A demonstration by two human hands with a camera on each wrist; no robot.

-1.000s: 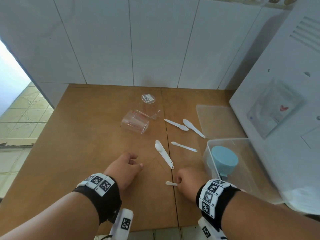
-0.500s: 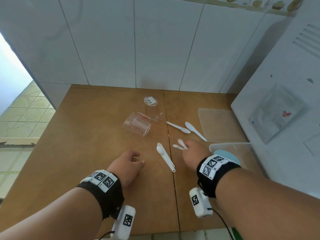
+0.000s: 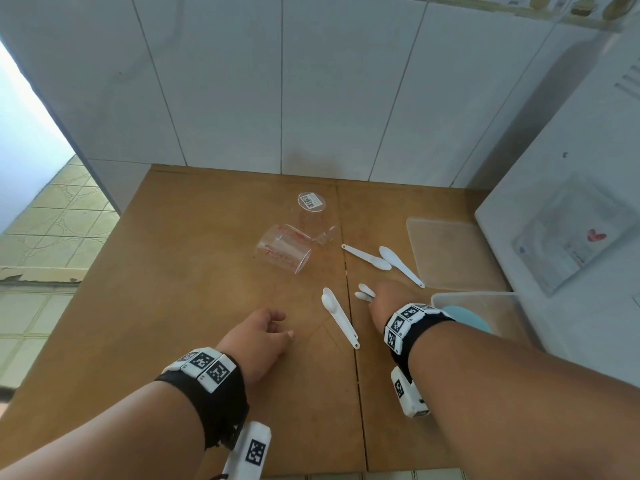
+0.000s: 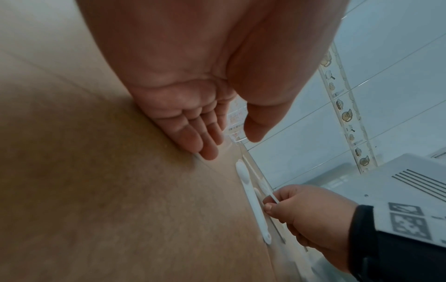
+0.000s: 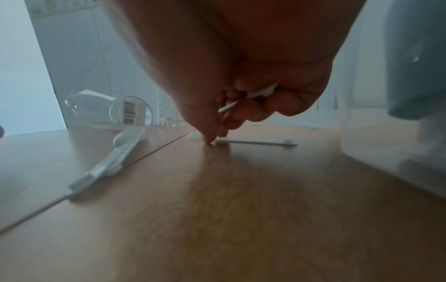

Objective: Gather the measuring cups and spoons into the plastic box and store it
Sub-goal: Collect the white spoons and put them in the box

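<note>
On the wooden table (image 3: 194, 271), the right hand (image 3: 388, 299) grasps a small white measuring spoon (image 3: 363, 292), its fingers curled round the handle while the thumb tip presses on a second thin spoon (image 5: 255, 141) lying flat. The left hand (image 3: 258, 336) rests on the table with relaxed, lightly bent fingers, holding nothing. Between the two hands lies a long white measuring spoon (image 3: 339, 317). Beyond the right hand, two more white spoons (image 3: 384, 259) lie side by side, just beside the clear box lid (image 3: 450, 254). Two clear measuring cups (image 3: 287, 245) lie tipped over farther from the right hand, toward the tiled wall (image 3: 311, 81). The plastic box (image 3: 485, 306) stands open just beside the right wrist, with a pale blue cup (image 3: 474, 322) inside.
</note>
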